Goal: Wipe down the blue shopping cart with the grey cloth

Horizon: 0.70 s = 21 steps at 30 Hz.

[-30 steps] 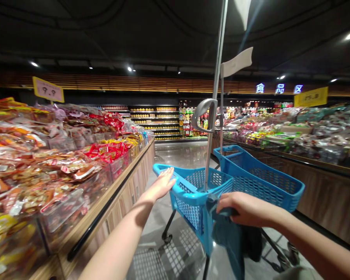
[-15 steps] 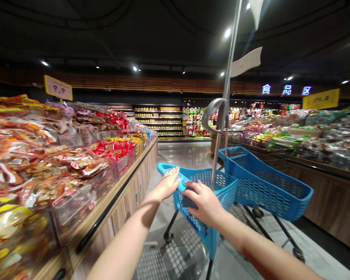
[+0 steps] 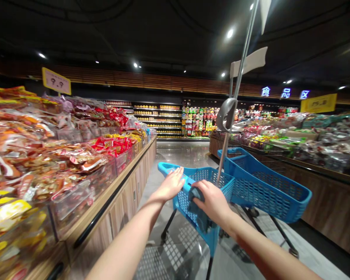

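Observation:
A small blue plastic shopping cart (image 3: 204, 173) with perforated sides stands in front of me. My left hand (image 3: 172, 184) lies across its handle, fingers stretched out rather than wrapped round. In my right hand (image 3: 211, 200) is a dark grey-blue cloth (image 3: 196, 204), bunched under the fingers and hanging down against the handle end of the cart. The thumb and fingertips curl over the handle there. From the cart rises a metal pole (image 3: 226, 149) with a curved grey piece (image 3: 226, 114) partway up and a white flag near the top.
A second blue cart (image 3: 268, 186) stands close on the right, also with a flag pole. Bins of packaged snacks (image 3: 61, 171) line the left side, fronted by a wooden counter edge. Another snack display (image 3: 323, 136) is at right. Stocked shelves (image 3: 157, 120) stand at the back.
My right hand has closed more over the handle, and more of the dark cloth shows beneath it. The flag pole has shifted right in view. My left hand stays on the handle.

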### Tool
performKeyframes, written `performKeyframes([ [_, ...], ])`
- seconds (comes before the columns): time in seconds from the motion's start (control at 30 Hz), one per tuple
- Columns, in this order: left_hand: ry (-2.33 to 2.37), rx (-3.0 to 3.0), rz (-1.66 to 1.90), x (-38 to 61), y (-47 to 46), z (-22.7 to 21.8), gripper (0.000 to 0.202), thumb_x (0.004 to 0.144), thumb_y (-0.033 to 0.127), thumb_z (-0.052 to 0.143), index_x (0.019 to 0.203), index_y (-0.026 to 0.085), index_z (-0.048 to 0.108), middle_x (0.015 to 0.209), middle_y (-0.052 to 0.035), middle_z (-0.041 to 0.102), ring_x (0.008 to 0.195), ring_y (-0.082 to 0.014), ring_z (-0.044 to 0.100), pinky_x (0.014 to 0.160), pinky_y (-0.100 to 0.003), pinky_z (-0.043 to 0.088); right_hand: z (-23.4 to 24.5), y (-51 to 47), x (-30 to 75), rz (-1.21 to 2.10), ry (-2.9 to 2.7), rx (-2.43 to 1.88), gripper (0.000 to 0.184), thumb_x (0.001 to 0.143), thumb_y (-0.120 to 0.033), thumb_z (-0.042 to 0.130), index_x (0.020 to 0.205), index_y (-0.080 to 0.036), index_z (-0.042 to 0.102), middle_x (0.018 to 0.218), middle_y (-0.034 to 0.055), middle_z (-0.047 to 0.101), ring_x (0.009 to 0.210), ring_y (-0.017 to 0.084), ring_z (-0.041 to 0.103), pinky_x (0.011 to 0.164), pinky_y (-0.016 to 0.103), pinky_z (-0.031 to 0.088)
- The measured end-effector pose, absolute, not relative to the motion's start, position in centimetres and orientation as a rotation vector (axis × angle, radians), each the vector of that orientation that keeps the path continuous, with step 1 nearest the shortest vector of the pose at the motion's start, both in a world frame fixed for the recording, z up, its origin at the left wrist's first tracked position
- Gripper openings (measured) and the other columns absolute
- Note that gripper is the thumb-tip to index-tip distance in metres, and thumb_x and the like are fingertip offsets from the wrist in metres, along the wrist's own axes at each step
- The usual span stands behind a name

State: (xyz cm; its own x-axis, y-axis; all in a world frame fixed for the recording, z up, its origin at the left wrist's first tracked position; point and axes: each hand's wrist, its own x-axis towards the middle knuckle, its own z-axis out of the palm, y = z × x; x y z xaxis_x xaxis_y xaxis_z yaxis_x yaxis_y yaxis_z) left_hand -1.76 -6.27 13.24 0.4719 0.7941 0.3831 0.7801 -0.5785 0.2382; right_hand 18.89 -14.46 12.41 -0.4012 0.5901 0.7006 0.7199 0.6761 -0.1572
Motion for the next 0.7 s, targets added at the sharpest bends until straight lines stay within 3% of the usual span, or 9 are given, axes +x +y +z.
performKeyframes([
  [0.27,1.406,2.674,0.67,-1.5,-6.9,13.6,0.065,0.095,0.044,0.024,0.15,0.01,0.027,0.158,-0.0102,0.022,0.147,-0.0197,0.018,0.121,-0.038,0.011,11.1,-14.7,24.6,0.059,-2.098,-0.951,0.04,0.073,-0.006,0.059,0.109,-0.024,0.057,0.108,0.0035,0.063,0.099,0.02,0.061,0.087,0.033,0.049],
  [0.47,1.418,2.667,0.648,0.5,-6.9,13.3,0.065,0.095,0.045,0.024,0.151,0.012,0.024,0.159,-0.0086,0.019,0.148,-0.0213,0.015,0.12,-0.041,0.009,12.9,-12.9,22.7,-0.095,-2.132,-1.072,0.03,0.073,-0.015,0.065,0.102,-0.022,0.06,0.1,0.0042,0.066,0.091,0.022,0.062,0.081,0.034,0.049],
  [0.7,1.423,2.656,0.604,0.4,-6.6,13.7,0.066,0.094,0.045,0.025,0.151,0.013,0.023,0.16,-0.0078,0.018,0.148,-0.0209,0.014,0.12,-0.04,0.01,13.9,-12.8,25.8,0.157,-2.228,-0.968,0.049,0.064,-0.004,0.054,0.109,-0.023,0.062,0.108,0.0029,0.067,0.1,0.02,0.062,0.089,0.033,0.047],
])
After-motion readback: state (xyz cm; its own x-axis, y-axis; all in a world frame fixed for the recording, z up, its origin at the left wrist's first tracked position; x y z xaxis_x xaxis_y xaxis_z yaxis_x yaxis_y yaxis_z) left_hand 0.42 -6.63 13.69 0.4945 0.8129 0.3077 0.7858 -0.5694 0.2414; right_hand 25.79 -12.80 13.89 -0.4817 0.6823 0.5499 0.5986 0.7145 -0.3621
